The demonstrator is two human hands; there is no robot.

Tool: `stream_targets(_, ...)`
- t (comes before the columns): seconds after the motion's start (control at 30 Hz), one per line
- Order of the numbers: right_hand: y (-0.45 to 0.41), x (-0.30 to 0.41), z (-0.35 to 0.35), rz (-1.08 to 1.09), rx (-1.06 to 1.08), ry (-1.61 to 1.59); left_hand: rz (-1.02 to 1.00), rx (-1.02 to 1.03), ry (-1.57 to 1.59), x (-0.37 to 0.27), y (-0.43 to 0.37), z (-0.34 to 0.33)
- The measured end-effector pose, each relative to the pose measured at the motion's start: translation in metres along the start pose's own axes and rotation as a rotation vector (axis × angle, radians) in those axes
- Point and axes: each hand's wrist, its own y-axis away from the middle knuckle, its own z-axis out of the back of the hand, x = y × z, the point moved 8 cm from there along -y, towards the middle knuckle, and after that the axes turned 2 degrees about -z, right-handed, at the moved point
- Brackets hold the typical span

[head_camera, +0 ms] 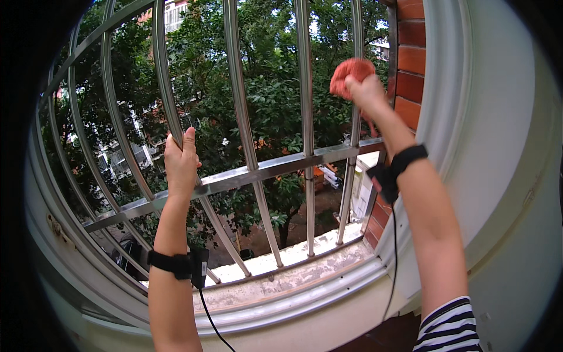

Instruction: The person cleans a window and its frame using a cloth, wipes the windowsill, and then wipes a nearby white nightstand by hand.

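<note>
A window grille of upright metal bars [238, 88] crossed by a flat metal rail [281, 168] stands before me. My left hand [181, 163] is closed around one bar just above the rail, thumb pointing up. A red cloth [352, 75] is bunched in my right hand [367, 93], held at the rightmost bars near the brick wall; its fingers are mostly hidden by the cloth. One end of the cloth hangs down below the hand. Each forearm wears a black strap with a small black device and a cable.
A white window frame [308, 303] curves around the opening, with a worn stone sill [281, 286] inside the bars' foot. Red brick [410, 79] borders the right side. Outside are leafy trees [277, 88], buildings and, lower left, a dark car. Thin cables hang from both forearms.
</note>
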Motion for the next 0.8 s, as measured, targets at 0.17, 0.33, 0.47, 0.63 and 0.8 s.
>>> stream_targets(0.17, 0.089, -0.055, -0.029, -0.172, -0.007, 0.252, 0.001, 0.044, -0.011, 0.012, -0.006, -0.005)
stream_targets(0.33, 0.088, -0.043, -0.022, -0.074, 0.051, 0.370, 0.036, 0.121, 0.007, 0.016, -0.008, -0.004)
stream_targets(0.47, 0.068, -0.027, -0.014, -0.017, 0.050, 0.327, 0.025, 0.190, 0.082, 0.011, -0.003, -0.003)
stream_targets(0.63, -0.004, 0.021, 0.016, 0.086, -0.036, 0.303, 0.072, 0.203, 0.051, 0.010, 0.001, 0.001)
stream_targets(0.8, -0.081, 0.076, 0.050, 0.083, 0.007, 0.210, 0.076, 0.257, 0.063, 0.004, 0.002, -0.002)
